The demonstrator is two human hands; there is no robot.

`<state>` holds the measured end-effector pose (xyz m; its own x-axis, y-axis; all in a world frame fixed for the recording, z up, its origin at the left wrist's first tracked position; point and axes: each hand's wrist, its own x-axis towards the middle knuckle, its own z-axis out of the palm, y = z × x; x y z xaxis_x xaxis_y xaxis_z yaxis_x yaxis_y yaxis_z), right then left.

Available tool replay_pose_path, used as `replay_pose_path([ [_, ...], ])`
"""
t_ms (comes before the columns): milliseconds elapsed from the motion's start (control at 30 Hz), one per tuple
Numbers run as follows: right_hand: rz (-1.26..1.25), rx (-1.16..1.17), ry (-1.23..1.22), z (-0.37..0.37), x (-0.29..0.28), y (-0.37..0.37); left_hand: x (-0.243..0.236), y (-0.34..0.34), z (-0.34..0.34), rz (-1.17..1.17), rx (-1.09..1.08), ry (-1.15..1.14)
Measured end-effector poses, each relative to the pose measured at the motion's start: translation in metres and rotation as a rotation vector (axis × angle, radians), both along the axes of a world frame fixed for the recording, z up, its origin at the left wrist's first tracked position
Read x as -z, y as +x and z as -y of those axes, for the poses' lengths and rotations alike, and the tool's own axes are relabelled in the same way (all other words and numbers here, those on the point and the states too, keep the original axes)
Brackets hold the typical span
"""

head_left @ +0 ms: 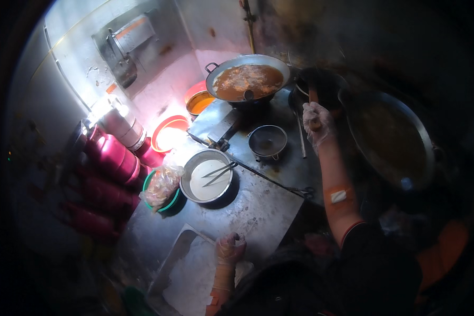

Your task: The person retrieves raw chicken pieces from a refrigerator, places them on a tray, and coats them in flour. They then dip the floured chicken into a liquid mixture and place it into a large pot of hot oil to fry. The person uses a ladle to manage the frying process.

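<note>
My right hand, in a clear plastic glove, is wrapped round the wooden handle of a tool. The handle points toward a dark pan at the back; the tool's far end is lost in shadow. My left hand, also gloved, is curled closed above a tray of white powder near the front. Whether anything is in its fingers I cannot make out. Beyond it stands a metal bowl of white liquid, with tongs lying across it. A wire strainer rests between my hands, farther back.
A large wok of bubbling brown oil sits at the back. Another wide pan is at right. Left are a green basin with a bagged food, red-orange basins and pink gas cylinders. A hose crosses the metal table.
</note>
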<state>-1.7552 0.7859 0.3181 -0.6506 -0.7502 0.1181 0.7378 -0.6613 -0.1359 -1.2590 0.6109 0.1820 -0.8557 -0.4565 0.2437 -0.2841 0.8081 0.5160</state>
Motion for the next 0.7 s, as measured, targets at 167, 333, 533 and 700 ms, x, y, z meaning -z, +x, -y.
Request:
replay_pose_path([
  [167,0.088,0.090,0.032,-0.007,0.031,0.001,-0.010,0.001,0.000,0.006,0.005,0.047],
  [333,-0.114,0.024,0.036,-0.026,0.023,0.046,-0.008,0.011,0.008,0.047,-0.068,0.239],
  [533,-0.214,0.152,0.583,0.005,0.047,0.223,-0.029,0.062,-0.005,-0.653,-0.016,0.911],
  [700,-1.419,-0.031,0.788,0.026,0.041,0.434,-0.062,0.095,-0.028,-1.274,0.036,1.946],
])
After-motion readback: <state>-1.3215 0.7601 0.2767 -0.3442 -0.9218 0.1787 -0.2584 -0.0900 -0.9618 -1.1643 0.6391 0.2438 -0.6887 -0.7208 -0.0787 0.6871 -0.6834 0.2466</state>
